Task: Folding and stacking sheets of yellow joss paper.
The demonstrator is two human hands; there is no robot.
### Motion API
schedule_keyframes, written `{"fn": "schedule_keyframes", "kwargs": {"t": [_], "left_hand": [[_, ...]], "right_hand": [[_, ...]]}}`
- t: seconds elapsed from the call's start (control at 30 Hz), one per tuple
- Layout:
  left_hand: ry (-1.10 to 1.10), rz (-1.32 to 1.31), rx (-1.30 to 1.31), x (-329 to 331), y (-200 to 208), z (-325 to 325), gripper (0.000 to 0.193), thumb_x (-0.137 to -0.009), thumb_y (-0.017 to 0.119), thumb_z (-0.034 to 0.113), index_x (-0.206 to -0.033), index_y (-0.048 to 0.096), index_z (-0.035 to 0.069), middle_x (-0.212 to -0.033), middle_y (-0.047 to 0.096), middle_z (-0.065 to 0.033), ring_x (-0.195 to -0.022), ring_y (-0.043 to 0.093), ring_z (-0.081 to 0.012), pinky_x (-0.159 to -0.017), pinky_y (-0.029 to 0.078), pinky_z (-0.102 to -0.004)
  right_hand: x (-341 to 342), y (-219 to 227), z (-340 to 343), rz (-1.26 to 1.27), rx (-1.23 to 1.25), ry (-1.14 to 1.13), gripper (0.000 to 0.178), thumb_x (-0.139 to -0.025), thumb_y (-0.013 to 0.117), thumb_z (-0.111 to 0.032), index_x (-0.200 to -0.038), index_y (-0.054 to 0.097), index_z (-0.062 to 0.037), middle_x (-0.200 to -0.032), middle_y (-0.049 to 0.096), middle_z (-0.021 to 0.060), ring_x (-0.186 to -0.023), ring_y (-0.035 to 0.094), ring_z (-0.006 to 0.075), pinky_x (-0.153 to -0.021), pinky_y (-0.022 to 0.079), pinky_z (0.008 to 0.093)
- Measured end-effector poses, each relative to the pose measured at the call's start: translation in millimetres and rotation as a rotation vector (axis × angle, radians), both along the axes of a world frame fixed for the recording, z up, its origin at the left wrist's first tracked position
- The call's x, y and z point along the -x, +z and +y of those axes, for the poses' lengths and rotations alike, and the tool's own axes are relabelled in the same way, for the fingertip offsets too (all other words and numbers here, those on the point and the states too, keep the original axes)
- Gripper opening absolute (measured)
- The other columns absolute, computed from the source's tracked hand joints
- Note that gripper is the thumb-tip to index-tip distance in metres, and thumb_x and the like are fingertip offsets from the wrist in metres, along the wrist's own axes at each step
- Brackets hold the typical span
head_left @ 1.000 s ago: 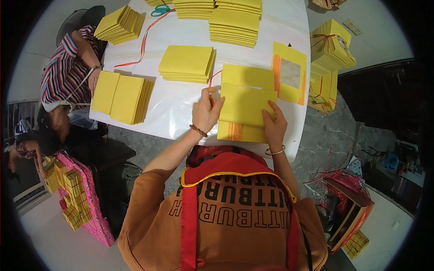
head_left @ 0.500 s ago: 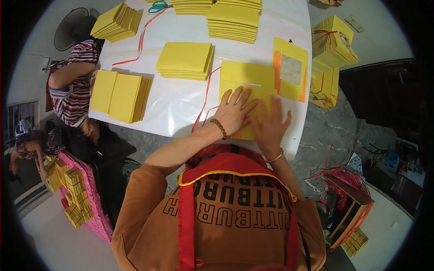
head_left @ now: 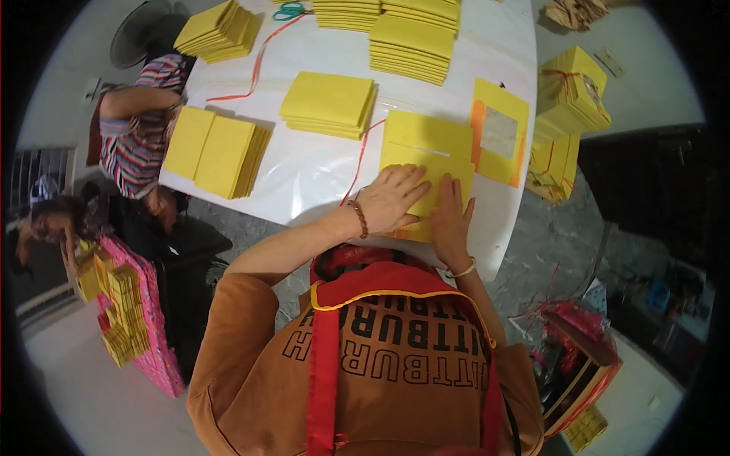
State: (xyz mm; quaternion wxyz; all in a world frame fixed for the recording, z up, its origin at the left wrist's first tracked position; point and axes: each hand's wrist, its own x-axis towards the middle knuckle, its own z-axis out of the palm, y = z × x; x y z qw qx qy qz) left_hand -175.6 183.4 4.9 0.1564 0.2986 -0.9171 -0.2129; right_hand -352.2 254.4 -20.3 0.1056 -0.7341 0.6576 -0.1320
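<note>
In front of me a folded yellow paper (head_left: pixel 426 135) lies on the white table, with a narrow pale gap across its middle. My left hand (head_left: pixel 393 199), a brown bead bracelet at its wrist, rests flat on the paper's near left part. Beside it, my right hand (head_left: pixel 453 224) presses on the near right part with fingers stretched out. Neither hand grips anything. Right of the paper lies a yellow sheet (head_left: pixel 513 137) with orange strips and a pale greyish rectangle on it. A low stack of folded yellow papers (head_left: pixel 327 104) sits to the left, beyond my left hand.
More yellow stacks (head_left: pixel 411 49) stand at the far side, near teal-handled scissors (head_left: pixel 289 11). A red ribbon (head_left: pixel 262 57) lies on the white table (head_left: pixel 296 171). At the left sits a person in a striped shirt (head_left: pixel 131 163) beside another stack (head_left: pixel 228 152). Tied yellow bundles (head_left: pixel 570 91) stand at the right.
My right hand, blurred before, has come down and nearer to me, now lying flat on the folded paper. My left hand has drawn slightly nearer. The whole view has shifted a little.
</note>
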Motion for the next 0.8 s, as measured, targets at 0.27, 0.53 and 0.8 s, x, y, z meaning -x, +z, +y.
{"fn": "schedule_keyframes", "kwargs": {"t": [0.27,0.53,0.8], "left_hand": [[0.125,-0.305,0.604,33.3,-21.3,12.4,0.051,-0.076,0.056,0.026,-0.12,0.051,0.001,-0.107,0.056,-0.0268,-0.094,0.055,-0.0364,-0.075,0.045,-0.0393],[0.274,0.226,0.664,-38.3,48.3,-65.3,0.055,-0.068,0.062,0.015,-0.122,0.054,0.012,-0.113,0.058,-0.0067,-0.095,0.057,-0.0262,-0.078,0.044,-0.0375],[0.471,-0.248,0.459,-138.0,-42.5,-131.4,0.054,-0.075,0.052,0.005,-0.126,0.049,0.021,-0.121,0.05,-0.0066,-0.113,0.045,-0.0275,-0.089,0.035,-0.0427]], "right_hand": [[53.2,9.3,-4.8,-1.612,-0.022,-0.617,0.046,-0.096,0.036,-0.038,-0.134,0.039,-0.0123,-0.124,0.05,0.0096,-0.12,0.044,0.0234,-0.1,0.032,0.0396],[60.7,-24.3,13.5,-1.717,-0.022,-0.866,0.045,-0.092,0.047,-0.037,-0.128,0.043,-0.0099,-0.107,0.055,0.0035,-0.103,0.051,0.0182,-0.085,0.038,0.0356],[46.9,-25.8,11.6,-1.747,-0.051,-0.789,0.031,-0.094,0.048,-0.026,-0.12,0.048,-0.0093,-0.094,0.058,0.0009,-0.088,0.056,0.0142,-0.076,0.043,0.031]]}}
